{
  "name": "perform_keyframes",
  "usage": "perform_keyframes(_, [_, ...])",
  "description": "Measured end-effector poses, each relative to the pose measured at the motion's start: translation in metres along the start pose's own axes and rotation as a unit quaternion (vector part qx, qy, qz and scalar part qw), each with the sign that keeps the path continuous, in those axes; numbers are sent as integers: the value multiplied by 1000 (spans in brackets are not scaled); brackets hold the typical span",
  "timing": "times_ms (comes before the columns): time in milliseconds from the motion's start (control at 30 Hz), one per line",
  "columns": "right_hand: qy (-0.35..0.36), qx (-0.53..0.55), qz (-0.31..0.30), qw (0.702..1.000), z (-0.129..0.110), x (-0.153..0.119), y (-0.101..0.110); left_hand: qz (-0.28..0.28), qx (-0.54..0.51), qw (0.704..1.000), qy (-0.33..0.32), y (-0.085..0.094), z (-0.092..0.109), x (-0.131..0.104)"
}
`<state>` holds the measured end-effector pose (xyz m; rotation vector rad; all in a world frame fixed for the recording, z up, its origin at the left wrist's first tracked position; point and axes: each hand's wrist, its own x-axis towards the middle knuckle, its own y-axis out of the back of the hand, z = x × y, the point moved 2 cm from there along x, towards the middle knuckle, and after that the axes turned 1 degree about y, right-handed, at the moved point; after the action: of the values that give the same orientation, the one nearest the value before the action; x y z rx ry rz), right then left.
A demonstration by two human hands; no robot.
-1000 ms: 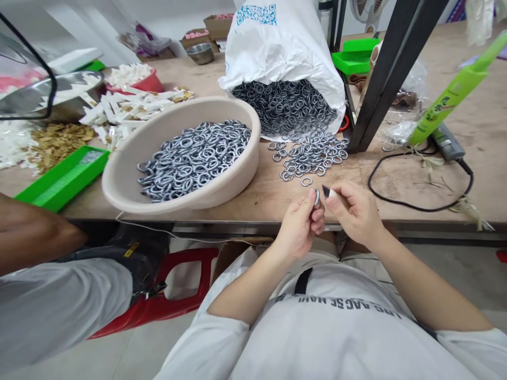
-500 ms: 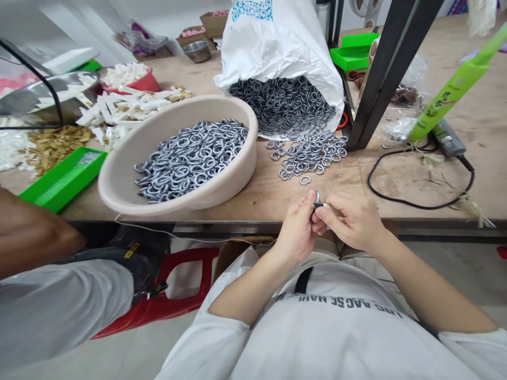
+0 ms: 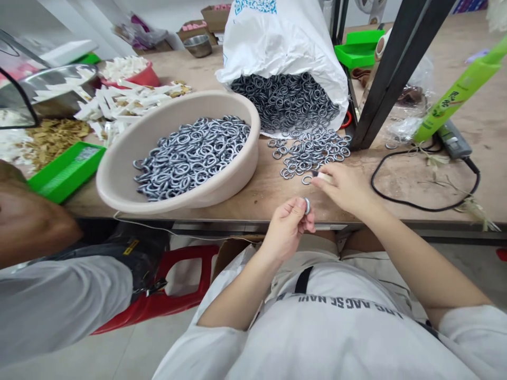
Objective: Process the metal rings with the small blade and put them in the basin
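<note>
My left hand (image 3: 291, 221) is closed at the table's front edge and pinches one shiny grey ring (image 3: 307, 206) upright between thumb and fingers. Further forward and to the right, my right hand (image 3: 343, 187) grips a small whitish piece with a dark tip (image 3: 326, 178); its kind is not clear. That tip reaches a single loose ring (image 3: 307, 180) on the table, and I cannot tell whether they touch. Behind it lies a spread of loose rings (image 3: 317, 150), spilling from a white sack (image 3: 277, 42). Many similar rings (image 3: 194, 158) fill part of a beige basin (image 3: 119, 182) on the left.
A dark metal post (image 3: 396, 79) rises right of the sack. Beyond it are a green tube (image 3: 455, 97) and a black cable (image 3: 376, 184). At left are a green tray (image 3: 65, 174), white strips (image 3: 114, 105) and a co-worker's arm (image 3: 31, 216).
My hands have separated. The right moved forward to the loose ring with the dark-tipped piece; the left drew slightly left and down, keeping its ring.
</note>
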<state>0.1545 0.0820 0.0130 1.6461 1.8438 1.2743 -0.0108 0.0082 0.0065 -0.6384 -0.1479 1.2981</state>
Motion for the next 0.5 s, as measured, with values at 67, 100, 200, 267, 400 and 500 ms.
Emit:
perform_keyframes(67, [26,-56,-47,997,-9,13,-15,25,11,999,-21,13,5,4])
perform_keyframes(100, [28,-84,-66,994,-13,19,-21,35,10,999,-33,19,8,5])
perform_keyframes(200, [16,-114,-77,990,-16,28,-28,69,-8,996,-57,32,15,8])
perform_keyframes(267, [5,-32,-57,998,-16,25,-22,81,-20,995,-48,37,18,10])
perform_keyframes(400, [-24,336,-78,938,-22,0,-8,20,-36,998,42,26,13,15])
perform_keyframes(500, [-79,503,-107,854,-29,-23,-7,-54,-31,992,112,6,4,17])
